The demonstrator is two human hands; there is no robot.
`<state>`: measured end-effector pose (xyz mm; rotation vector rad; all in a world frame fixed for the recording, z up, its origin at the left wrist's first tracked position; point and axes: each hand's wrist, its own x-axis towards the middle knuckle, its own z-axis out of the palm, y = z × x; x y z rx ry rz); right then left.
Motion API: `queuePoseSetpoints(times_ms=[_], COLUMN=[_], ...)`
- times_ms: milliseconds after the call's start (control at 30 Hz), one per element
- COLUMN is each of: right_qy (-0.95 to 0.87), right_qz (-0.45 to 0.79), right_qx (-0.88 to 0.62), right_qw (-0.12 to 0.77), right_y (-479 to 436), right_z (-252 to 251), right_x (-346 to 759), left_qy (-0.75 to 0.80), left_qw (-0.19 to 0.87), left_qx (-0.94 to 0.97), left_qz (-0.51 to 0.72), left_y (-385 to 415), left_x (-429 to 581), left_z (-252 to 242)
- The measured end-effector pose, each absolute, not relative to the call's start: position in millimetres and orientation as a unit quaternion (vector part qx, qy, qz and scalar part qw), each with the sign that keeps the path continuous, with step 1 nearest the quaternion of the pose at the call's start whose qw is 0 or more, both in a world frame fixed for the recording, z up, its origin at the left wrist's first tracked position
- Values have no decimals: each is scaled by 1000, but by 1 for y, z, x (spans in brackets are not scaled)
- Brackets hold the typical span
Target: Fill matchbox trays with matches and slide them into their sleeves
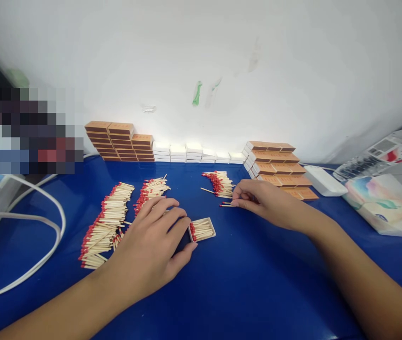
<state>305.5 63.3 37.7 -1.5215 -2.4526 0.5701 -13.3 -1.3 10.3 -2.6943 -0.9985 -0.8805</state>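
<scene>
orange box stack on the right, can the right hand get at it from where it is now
Probably yes. The right hand, fingertips on a few loose matches, lies just in front of the orange box stack, and nothing stands between them.

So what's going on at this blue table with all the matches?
A person is at work at a blue table. Their left hand rests flat beside a small open tray partly filled with red-tipped matches, touching its edge. Their right hand pinches a few matches by a nearby pile. More match heaps lie to the left, and stacked boxes line the wall.
</scene>
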Motion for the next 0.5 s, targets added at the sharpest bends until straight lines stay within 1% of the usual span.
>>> queuePoseSetpoints(times_ms=[100, 333, 500], right_qy=[-827, -812, -812], right_qz=[186, 216, 217], right_qx=[-520, -538, -538], right_qw=[102, 63, 62], right_y=[64, 64, 63], right_z=[38, 34, 36], right_x=[304, 307, 308], left_qy=[-332, -335, -332], left_qw=[71, 76, 78], left_qx=[-894, -894, -893], left_qz=[-292, -289, -295], left_y=[-2, -1, -1], left_x=[-13, -13, -14], left_z=[10, 10, 9])
